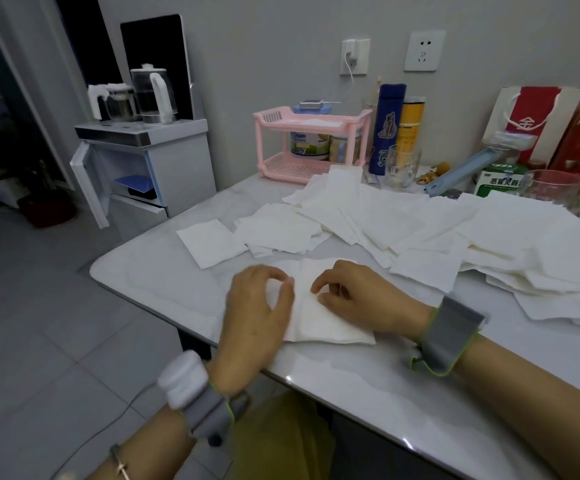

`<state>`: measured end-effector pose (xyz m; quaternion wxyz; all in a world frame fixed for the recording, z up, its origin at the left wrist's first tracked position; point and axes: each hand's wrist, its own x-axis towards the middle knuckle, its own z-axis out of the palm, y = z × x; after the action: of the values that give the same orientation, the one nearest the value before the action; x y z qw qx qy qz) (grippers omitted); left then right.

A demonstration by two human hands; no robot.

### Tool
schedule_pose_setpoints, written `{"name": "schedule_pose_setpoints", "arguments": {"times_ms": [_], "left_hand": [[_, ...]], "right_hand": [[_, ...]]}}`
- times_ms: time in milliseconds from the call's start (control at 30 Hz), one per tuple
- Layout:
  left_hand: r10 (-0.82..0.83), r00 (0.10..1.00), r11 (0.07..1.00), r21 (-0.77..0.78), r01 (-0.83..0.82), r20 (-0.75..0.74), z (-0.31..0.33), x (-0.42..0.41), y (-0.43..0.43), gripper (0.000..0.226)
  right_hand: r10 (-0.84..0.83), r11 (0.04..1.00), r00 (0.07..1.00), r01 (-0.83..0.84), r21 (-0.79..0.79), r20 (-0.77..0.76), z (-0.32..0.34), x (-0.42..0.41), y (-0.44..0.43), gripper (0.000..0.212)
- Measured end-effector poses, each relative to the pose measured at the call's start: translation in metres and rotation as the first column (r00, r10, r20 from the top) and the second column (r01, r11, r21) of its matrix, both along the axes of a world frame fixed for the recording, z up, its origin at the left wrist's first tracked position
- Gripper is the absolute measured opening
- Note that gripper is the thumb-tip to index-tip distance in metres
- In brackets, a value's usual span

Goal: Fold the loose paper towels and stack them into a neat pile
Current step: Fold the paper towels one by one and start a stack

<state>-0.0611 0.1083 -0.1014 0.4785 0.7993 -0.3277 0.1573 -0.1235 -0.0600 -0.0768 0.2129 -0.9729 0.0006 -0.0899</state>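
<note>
**Figure: A paper towel worked by both hands at the near edge of the tabletop**

A half-folded paper towel (326,323) is shown lying flat on the white tabletop (368,382), close to its near edge, with one layer turned over the other. The left hand (257,306) is laid on the towel's left part; its fingers (283,277) are curled, and the towel's edge is pinched between thumb and forefinger. The right hand (361,299) is placed on the right part, and the tips of its curled fingers (319,284) are set on the upper layer; whether that layer is gripped or only pressed cannot be told. A grey wristband (451,336) is worn on the right wrist. Folded towels (208,242) are seen just behind the hands, to the left. A broad heap of loose towels (510,244) is spread over the right of the tabletop. A pink rack (312,121) stands at the wall.
</note>
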Motion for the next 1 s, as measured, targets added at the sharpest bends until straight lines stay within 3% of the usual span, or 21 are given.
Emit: {"name": "schedule_pose_setpoints", "arguments": {"times_ms": [67, 133, 200, 267, 567, 667, 767, 1000], "left_hand": [[0.133, 0.991, 0.991, 0.017, -0.133, -0.020, 0.011, 0.036, 0.009, 0.008], [0.254, 0.964, 0.948, 0.219, -0.232, -0.081, 0.018, 0.077, 0.019, 0.025], [0.288, 0.947, 0.871, 0.450, -0.198, -0.140, 0.017, 0.106, 0.027, 0.042], [0.266, 0.952, 0.832, 0.536, -0.146, -0.154, 0.013, 0.121, 0.030, 0.046], [0.318, 0.940, 0.785, 0.521, -0.335, 0.125, 0.019, 0.127, 0.035, 0.021], [0.340, 0.937, 0.804, 0.493, -0.332, 0.076, 0.022, 0.127, 0.044, 0.031], [0.279, 0.960, 0.755, 0.620, -0.214, -0.007, 0.019, 0.125, 0.049, 0.052], [0.238, 0.955, 0.676, 0.675, -0.295, 0.179, 0.022, 0.116, 0.051, 0.026]], "right_hand": [[-0.012, 1.000, 1.000, 0.012, 0.007, -0.005, -0.001, 0.000, 0.000, 0.020], [-0.012, 1.000, 1.000, 0.012, 0.018, -0.015, 0.000, 0.001, 0.000, 0.019], [-0.008, 0.999, 1.000, 0.009, 0.034, -0.025, 0.001, 0.001, 0.000, 0.018], [0.000, 0.999, 1.000, 0.001, 0.047, -0.024, 0.003, 0.002, 0.000, 0.018], [-0.024, 0.974, 1.000, 0.023, 0.224, 0.000, 0.013, -0.001, -0.005, 0.016], [-0.036, 0.964, 0.999, 0.032, 0.263, 0.014, 0.019, -0.002, -0.005, 0.014], [-0.038, 0.957, 0.999, 0.037, 0.288, -0.004, 0.021, -0.003, -0.005, 0.012], [-0.022, 0.954, 0.999, 0.036, 0.299, -0.050, 0.023, -0.006, 0.003, 0.011]]}}
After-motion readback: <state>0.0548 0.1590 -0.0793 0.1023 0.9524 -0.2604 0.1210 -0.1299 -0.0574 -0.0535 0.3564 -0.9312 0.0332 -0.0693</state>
